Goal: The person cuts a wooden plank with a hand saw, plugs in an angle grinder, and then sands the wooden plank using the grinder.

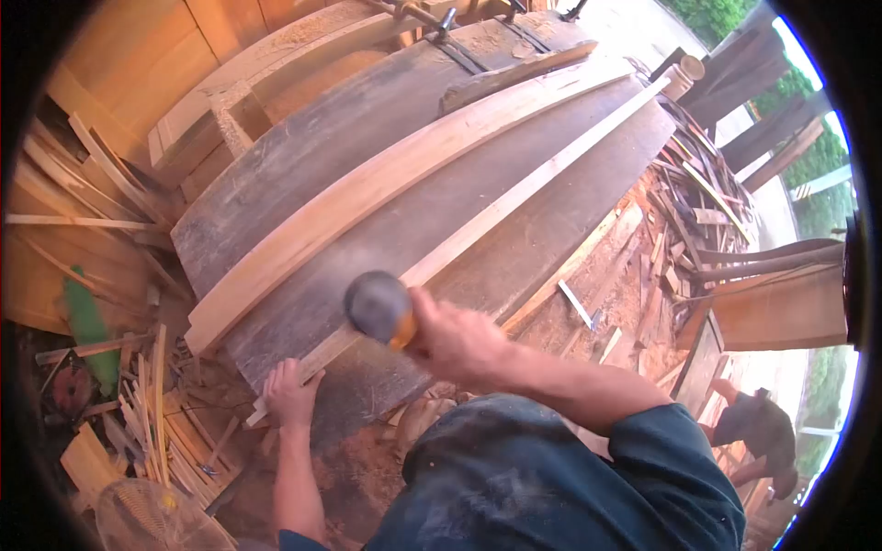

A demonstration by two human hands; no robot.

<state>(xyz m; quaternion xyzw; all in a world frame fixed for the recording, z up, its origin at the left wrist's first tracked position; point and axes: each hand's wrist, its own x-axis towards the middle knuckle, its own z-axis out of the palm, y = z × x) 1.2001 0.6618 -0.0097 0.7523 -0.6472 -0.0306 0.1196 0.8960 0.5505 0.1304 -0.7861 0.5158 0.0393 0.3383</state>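
Observation:
My right hand (448, 338) is closed round a dark, round-headed power tool (378, 307) with an orange part. The tool is over a long narrow strip of wood (514, 197) that runs diagonally across the grey workbench (367, 220). At the strip's near end, my left hand (290, 393) grips the strip, fingers bent over it. Beyond the strip, a wider, slightly curved plank (367, 188) lies on the bench. The tool head is blurred, and whether it touches the wood is unclear.
Clamps (445, 26) stand at the bench's far edge beside a rough board (514, 73). Wood offcuts (156, 413) pile up at the left, near a fan (152, 514). More scraps (661, 266) and sawdust cover the right floor. Another person (758, 427) bends at the lower right.

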